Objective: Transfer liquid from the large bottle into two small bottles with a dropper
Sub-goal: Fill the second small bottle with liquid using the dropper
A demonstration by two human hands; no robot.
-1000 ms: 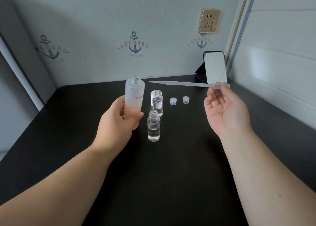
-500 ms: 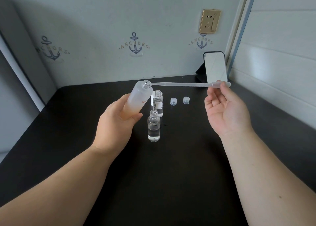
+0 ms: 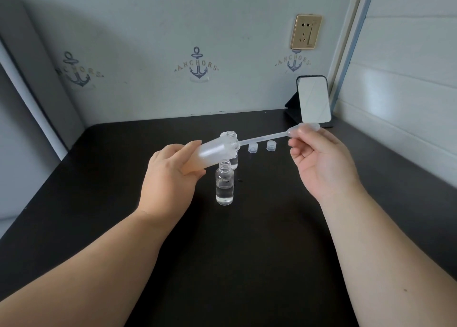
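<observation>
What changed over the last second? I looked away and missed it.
The left hand tipped the large bottle from upright to nearly flat, mouth rightward; the right hand slid the dropper into it. Small bottles and caps stayed put.

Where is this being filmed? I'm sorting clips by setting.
Probably a home desk corner, not a lab: anchor-print wallpaper, a gold wall socket and a small standing mirror on the black table.

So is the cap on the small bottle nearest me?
No, the nearest small bottle stands open, its threaded neck bare, and two small caps lie on the table behind it.
</observation>
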